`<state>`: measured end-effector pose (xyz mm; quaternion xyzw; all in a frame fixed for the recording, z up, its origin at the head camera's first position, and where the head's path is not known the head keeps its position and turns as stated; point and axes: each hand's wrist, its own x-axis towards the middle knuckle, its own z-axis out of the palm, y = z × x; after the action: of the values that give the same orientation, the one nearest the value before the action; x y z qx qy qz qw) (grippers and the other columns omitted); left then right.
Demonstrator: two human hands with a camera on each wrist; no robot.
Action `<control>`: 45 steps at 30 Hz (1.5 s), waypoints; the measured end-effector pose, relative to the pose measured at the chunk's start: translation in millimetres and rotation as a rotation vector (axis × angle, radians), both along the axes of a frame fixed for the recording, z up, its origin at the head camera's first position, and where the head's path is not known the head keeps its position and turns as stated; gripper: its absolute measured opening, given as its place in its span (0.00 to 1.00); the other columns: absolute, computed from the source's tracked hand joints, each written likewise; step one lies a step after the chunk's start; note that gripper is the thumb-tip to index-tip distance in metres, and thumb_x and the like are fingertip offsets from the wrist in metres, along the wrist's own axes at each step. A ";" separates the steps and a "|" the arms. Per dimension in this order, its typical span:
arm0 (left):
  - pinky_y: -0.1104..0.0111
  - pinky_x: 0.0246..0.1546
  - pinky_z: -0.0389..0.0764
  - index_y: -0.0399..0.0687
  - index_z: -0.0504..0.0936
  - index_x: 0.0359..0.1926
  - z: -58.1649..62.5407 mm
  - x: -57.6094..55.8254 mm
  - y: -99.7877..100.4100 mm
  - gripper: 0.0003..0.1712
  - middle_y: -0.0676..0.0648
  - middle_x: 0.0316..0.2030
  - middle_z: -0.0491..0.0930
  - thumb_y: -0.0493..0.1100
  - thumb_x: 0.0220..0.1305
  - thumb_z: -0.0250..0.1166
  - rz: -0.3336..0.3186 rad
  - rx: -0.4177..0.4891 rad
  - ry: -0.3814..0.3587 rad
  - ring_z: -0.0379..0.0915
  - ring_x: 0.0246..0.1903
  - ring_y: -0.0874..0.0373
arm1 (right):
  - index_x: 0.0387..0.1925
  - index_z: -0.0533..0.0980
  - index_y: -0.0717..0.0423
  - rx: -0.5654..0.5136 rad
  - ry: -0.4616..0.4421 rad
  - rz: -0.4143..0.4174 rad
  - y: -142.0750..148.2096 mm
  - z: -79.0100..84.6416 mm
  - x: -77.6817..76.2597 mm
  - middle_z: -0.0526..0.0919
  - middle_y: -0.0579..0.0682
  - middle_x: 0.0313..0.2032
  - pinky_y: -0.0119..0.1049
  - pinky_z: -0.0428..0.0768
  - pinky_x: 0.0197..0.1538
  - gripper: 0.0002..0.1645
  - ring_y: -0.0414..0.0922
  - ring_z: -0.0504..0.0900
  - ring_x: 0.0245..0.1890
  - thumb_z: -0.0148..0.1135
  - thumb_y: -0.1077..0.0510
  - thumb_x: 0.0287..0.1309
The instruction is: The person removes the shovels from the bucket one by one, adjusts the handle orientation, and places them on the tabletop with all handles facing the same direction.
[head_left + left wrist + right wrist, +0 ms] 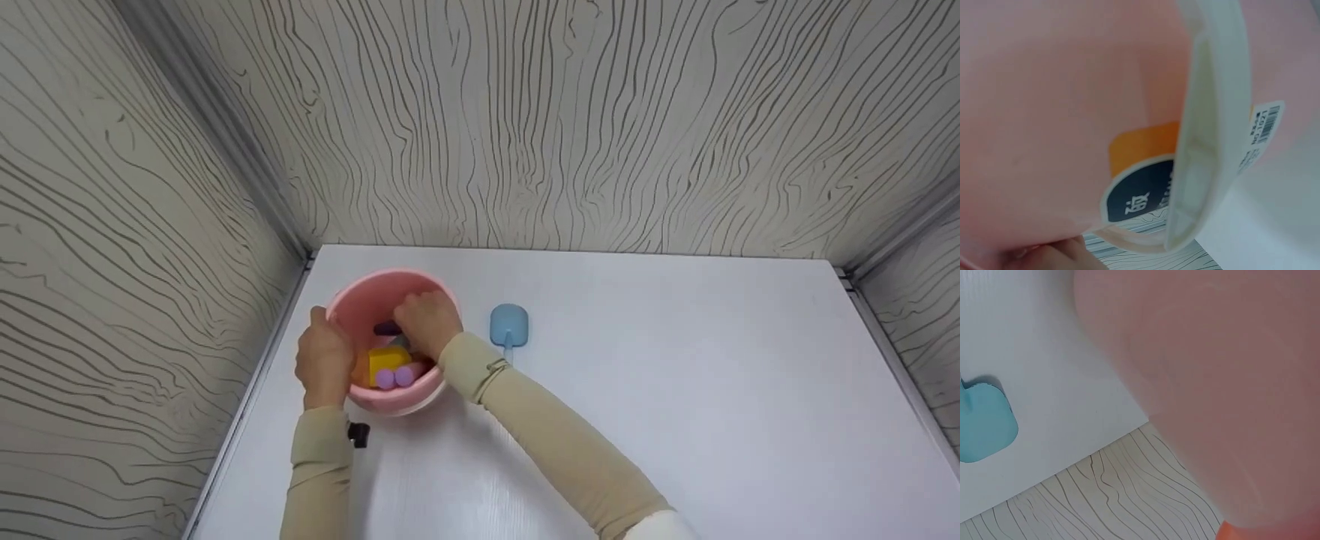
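Note:
A pink bucket (pixel 409 401) stands near the left end of the white table, its mouth tilted toward the head camera. My left hand (pixel 325 360) grips the bucket's left rim; in the left wrist view its fingers (pixel 1061 256) lie against the outer wall. My right hand (pixel 427 322) reaches inside over the right rim with bent fingers, and I cannot tell whether they hold anything. Close to those fingers lies a dark piece (pixel 387 328). Below it in the bucket are a yellow block-like piece (pixel 386 358) and pinkish-purple round-ended pieces (pixel 405 375).
Right of the bucket, a light blue toy shovel (pixel 509 325) lies on the table (pixel 675 390), its handle partly behind the right sleeve. A white bucket handle (pixel 1207 129) hangs along the outside wall. Wood-patterned panels (pixel 525 127) rise behind and at the sides.

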<state>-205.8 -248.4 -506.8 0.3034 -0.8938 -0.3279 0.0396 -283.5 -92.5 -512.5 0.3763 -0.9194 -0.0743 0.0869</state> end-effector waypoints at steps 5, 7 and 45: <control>0.35 0.48 0.82 0.42 0.67 0.67 -0.3 -2.5 1.1 0.20 0.29 0.54 0.82 0.48 0.86 0.42 0.011 -0.002 -0.009 0.82 0.47 0.29 | 0.45 0.92 0.48 -0.009 -0.008 0.009 1.8 2.2 -1.2 0.90 0.44 0.30 0.38 0.89 0.51 0.09 0.43 0.89 0.32 0.73 0.53 0.68; 0.35 0.48 0.82 0.43 0.67 0.67 -0.7 -2.9 1.4 0.20 0.30 0.54 0.82 0.48 0.86 0.42 0.016 0.002 -0.020 0.82 0.48 0.28 | 0.46 0.92 0.49 -0.013 -0.029 0.009 2.4 3.2 -1.5 0.90 0.45 0.30 0.39 0.89 0.51 0.09 0.43 0.88 0.32 0.73 0.53 0.68; 0.34 0.51 0.83 0.41 0.67 0.68 -0.2 0.8 2.2 0.20 0.28 0.55 0.82 0.47 0.86 0.45 0.021 -0.020 0.000 0.83 0.48 0.28 | 0.55 0.88 0.50 -0.490 -0.321 -0.013 49.7 50.9 -3.7 0.89 0.51 0.42 0.43 0.89 0.48 0.15 0.48 0.88 0.40 0.70 0.53 0.72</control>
<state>-205.0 -246.2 -507.0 0.3126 -0.8938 -0.3183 0.0462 -287.2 -42.8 -461.6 0.3452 -0.9143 0.2099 0.0279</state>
